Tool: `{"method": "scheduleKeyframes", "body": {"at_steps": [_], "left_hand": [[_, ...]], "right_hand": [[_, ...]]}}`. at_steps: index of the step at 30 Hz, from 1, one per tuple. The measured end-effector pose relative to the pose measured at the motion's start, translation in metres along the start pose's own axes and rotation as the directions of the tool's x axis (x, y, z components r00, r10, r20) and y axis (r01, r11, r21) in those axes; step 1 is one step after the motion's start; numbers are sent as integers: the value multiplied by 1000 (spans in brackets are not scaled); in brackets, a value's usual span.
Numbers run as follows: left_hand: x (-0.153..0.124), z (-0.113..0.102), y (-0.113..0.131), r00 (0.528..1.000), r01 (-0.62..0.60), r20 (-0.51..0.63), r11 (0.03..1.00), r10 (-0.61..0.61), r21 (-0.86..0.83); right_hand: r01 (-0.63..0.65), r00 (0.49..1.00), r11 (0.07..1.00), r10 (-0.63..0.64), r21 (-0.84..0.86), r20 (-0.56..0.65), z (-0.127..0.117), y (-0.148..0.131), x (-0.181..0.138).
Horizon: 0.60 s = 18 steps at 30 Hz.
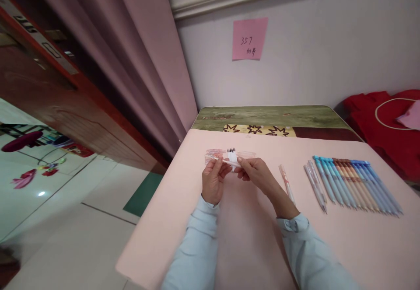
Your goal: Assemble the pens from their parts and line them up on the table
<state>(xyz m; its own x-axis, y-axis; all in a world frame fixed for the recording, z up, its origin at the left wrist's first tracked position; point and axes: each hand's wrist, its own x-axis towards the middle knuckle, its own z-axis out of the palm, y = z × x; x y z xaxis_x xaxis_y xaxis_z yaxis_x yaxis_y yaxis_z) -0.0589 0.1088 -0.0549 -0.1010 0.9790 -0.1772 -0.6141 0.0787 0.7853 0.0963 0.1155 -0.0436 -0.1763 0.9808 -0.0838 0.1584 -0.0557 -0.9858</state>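
Note:
Between my two hands a slim pale pen (229, 162) lies almost level; whether it is whole or only a barrel is too small to tell. My left hand (211, 183) pinches its left end, and the fingers of my right hand (257, 174) close on its right end. Just beyond them lies a small bunch of white pen refills (231, 153) with black tips. Clear pinkish pen parts (215, 151) are loosely piled left of the refills, partly hidden by my left fingers. More clear pieces (248, 154) lie behind my right hand.
One pen (285, 178) lies alone right of my right forearm. Farther right are a few clear pens (315, 185) and a neat row of blue and brown pens (356, 185). A pink mat (249, 237) covers the table. Red cloth (377, 128) sits beyond the right edge; a curtain (147, 49) hangs left.

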Motion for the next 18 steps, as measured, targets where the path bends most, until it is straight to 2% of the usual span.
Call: {"method": "scheduleKeyframes", "body": {"at_steps": [5, 7, 12, 18], "left_hand": [[0, 0, 0, 1000, -24, -6, 1000, 24, -10], [0, 0, 0, 999, -34, -6, 999, 34, -3], [-1, 4, 2, 999, -36, -10, 999, 36, -4], [-1, 3, 3, 998, -61, -29, 998, 60, -16]], "right_hand": [[134, 991, 990, -134, -46, -11, 0, 1, 0], [135, 991, 988, -136, -70, -6, -1, 1, 0], [23, 998, 999, -21, -32, 62, 0, 0, -1], [152, 987, 978, -158, -146, -35, -1, -1, -2]]}}
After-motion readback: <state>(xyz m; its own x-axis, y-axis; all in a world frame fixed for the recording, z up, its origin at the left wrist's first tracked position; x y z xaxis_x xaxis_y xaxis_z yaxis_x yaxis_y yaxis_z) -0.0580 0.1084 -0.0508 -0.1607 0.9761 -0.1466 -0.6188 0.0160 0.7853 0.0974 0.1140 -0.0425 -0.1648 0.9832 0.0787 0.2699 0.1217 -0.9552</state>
